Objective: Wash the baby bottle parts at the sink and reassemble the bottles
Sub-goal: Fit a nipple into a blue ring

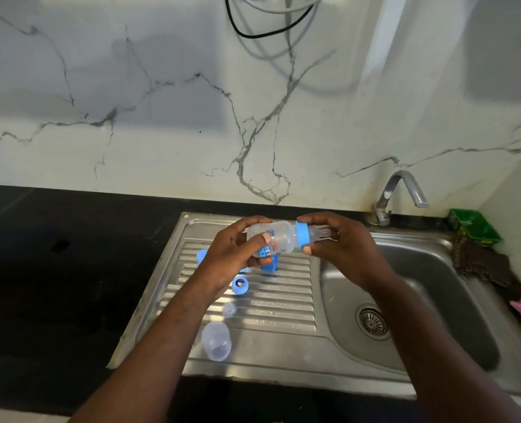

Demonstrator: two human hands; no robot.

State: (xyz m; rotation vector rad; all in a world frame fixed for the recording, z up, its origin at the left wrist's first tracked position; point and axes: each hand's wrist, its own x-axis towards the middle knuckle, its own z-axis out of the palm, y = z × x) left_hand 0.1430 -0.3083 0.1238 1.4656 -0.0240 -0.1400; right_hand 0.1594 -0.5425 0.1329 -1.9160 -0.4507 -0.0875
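We are holding the baby bottle [276, 239] sideways above the sink's drainboard [283, 303], our left hand [237, 254] curling round its clear body, our right hand [344, 248] pinching the blue collar [302, 235], its long axis running hand to hand, teat [321, 232] pointing right.

A: Clear plastic baby bottle [279, 239] up in the air, lying sideways, blue print on its side, neck pointing right.
B: Blue screw ring [302, 236] on the neck, clear silicone teat [321, 232] poking through it.
A: Below, on the ribbed steel drainboard [283, 300]: a loose blue plastic collar [239, 283], a small clear teat-shaped piece [229, 309], a clear domed cap [216, 341] on its side.
B: More blue pieces [269, 267], half hidden under the bottle.
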